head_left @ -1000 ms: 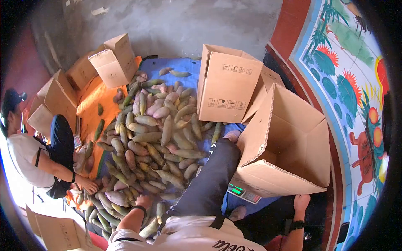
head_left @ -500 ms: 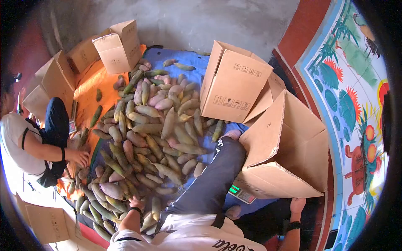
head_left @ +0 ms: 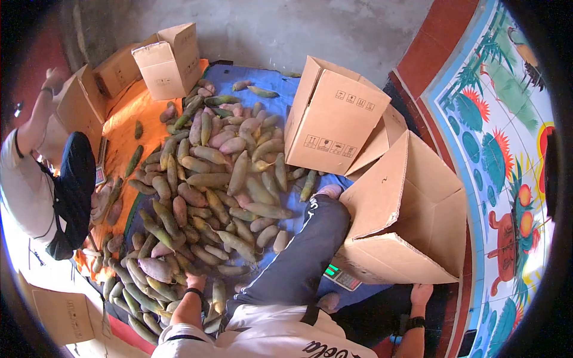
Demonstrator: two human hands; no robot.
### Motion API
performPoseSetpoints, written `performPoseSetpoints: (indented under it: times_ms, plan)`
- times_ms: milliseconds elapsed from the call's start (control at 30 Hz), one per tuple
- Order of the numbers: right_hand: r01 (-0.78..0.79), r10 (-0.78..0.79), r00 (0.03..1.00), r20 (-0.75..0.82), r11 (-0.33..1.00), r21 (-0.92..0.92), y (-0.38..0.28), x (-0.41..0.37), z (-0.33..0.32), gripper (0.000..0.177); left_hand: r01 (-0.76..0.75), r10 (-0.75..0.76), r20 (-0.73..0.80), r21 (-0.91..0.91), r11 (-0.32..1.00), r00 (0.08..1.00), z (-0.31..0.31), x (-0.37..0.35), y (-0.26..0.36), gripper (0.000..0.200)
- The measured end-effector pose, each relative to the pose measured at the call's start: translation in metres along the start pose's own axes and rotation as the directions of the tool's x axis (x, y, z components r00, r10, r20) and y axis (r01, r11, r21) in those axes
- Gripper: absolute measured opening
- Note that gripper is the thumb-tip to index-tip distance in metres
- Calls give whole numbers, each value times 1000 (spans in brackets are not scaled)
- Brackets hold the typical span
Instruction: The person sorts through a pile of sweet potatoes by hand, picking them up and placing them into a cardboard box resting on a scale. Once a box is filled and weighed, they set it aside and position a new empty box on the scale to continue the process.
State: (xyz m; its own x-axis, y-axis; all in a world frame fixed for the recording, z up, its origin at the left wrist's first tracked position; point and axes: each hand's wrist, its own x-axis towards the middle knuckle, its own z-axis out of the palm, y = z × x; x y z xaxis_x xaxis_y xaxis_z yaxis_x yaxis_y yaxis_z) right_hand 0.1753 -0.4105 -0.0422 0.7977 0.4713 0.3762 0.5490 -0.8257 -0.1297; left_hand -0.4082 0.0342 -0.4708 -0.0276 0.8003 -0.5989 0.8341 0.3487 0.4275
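A big heap of long green and pinkish fruits lies on a blue sheet. My left hand, with a dark wristband, reaches down into the near edge of the heap and rests on the fruits; its fingers are hidden among them. My right hand is spread flat on the dark floor beside an open cardboard box. That box stands on a scale with a green display. My leg in dark trousers stretches between heap and box.
A second upright cardboard box stands behind the heap. More boxes sit at the far left on an orange sheet. A co-worker in a white shirt sits at the left. A painted wall runs along the right.
The co-worker's hand has left the heap and is now raised toward a box at the upper left. My left hand has shifted slightly on the fruits; my right hand stays on the floor.
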Motion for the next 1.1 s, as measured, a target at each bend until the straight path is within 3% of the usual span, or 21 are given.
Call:
performPoseSetpoints:
  times_ms: [33,67,133,200,233,333,433,533,633,700,733,767,833,933,1100]
  plan:
    - [14,-14,1000,-5,999,-31,2,0,1,21,-155,155,7,60,986,988,-4,-6,1,99]
    - [27,-28,1000,-10,998,-63,3,-1,1,21,-156,156,7,63,986,988,-3,-4,1,99]
    - [6,-6,1000,12,1000,-28,5,-3,1,22,-68,62,-60,-97,993,996,9,-1,4,98]
    - [-11,11,999,31,1000,3,-1,0,-3,23,129,-131,10,138,982,991,28,28,-15,94]
    - [-13,14,1000,27,1000,-15,-13,0,-10,23,207,-226,45,261,943,973,16,12,4,92]
    - [-21,21,999,30,1000,-16,-19,1,-13,23,191,-190,16,-62,980,982,-65,-90,113,85]
    - [-30,30,997,77,1000,-4,-13,1,-13,25,-23,-18,160,247,969,987,1,18,8,79]
    - [-15,16,995,100,1000,-10,-12,0,-13,26,82,-118,189,186,979,975,-52,-47,89,78]
    - [-17,20,994,107,1000,-26,-21,3,-18,26,-141,52,314,270,952,948,12,52,-8,77]
    - [-39,44,990,131,998,-40,-20,3,-19,26,13,-48,218,161,987,975,-11,9,31,76]
    - [-56,61,988,144,998,-41,-16,2,-16,26,83,-98,168,96,992,981,-43,-41,81,76]
    - [-71,77,985,157,997,-41,-14,2,-14,26,82,-98,169,95,992,981,-54,-50,97,76]
    - [-60,65,987,149,997,-40,-19,3,-16,27,-47,3,191,229,972,982,-66,-58,111,68]
    - [-65,70,985,156,997,-35,-22,3,-19,28,-288,216,375,148,946,902,13,58,7,64]
    - [-87,90,981,171,996,-21,-26,3,-21,28,-38,52,247,-62,997,968,-17,-7,57,47]
